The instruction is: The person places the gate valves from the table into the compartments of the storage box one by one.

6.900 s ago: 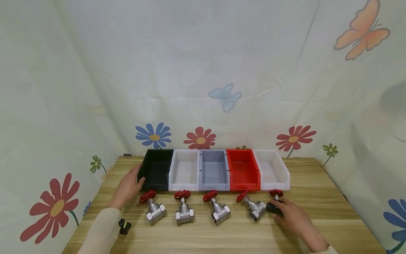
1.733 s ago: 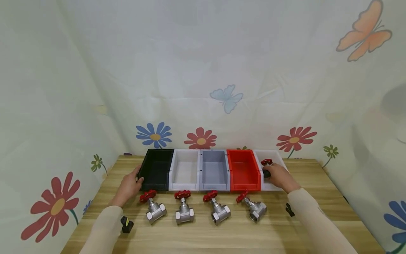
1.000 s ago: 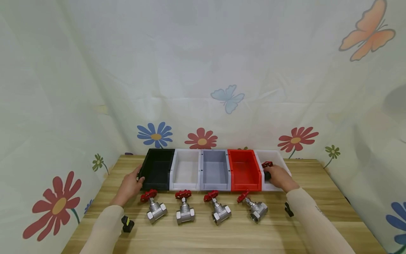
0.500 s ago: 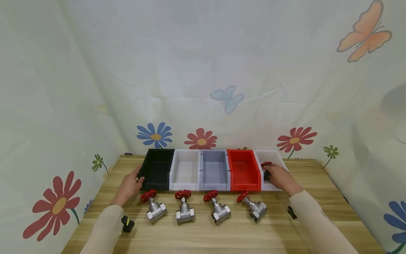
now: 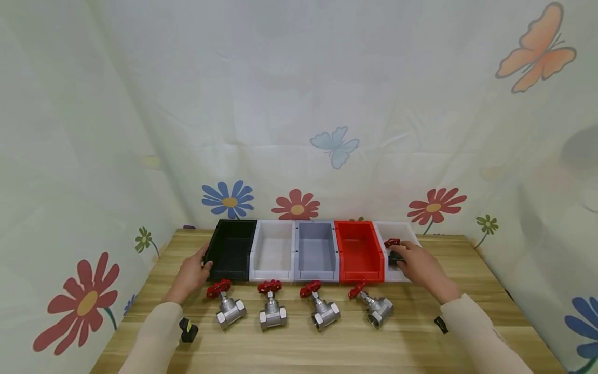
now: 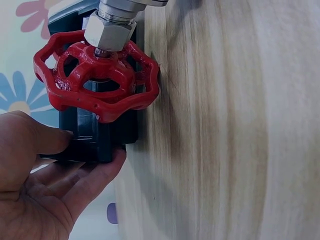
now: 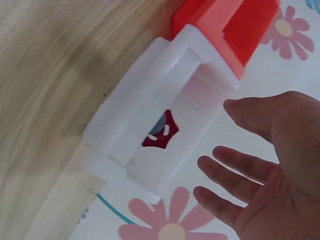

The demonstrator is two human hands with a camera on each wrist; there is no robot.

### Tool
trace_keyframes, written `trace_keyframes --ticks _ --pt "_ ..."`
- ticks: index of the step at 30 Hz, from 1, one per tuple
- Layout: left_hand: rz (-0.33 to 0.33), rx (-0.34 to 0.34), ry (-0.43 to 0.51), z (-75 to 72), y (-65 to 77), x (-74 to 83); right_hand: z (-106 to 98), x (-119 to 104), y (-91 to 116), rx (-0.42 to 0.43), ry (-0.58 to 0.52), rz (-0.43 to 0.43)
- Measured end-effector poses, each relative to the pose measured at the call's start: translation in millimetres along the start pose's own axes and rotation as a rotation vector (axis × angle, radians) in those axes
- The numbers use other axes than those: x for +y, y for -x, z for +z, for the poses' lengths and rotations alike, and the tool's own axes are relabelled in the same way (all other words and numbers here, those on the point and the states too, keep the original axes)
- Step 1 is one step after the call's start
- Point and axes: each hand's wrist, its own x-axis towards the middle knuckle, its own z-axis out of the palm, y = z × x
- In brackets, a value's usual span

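Inside the white bin point(image 5: 398, 229) at the row's 3 o'clock end, the red-wheeled valve point(image 5: 392, 242) points toward 12 o'clock, long axis seemingly 12-to-6; fingers and bin wall hide its body. The right hand point(image 5: 419, 265) spreads wide, holding nothing; the left hand point(image 5: 189, 272) grips the black bin point(image 5: 229, 274) at 9.

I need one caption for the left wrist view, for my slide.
Left hand gripping the end of a black bin, with a red valve handwheel in the foreground.

Head view faces forward and down over the table point(image 5: 299, 348); close wrist views share its black bin point(image 5: 227, 274) (left), rightmost bin point(image 7: 145, 95) (right).
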Motion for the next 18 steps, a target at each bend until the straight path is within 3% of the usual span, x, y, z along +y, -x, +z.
trace_keyframes --ticks 18 --pt "0.013 -0.001 -0.015 0.2 -0.1 0.3 -24 -40 40 0.103 0.013 -0.103"
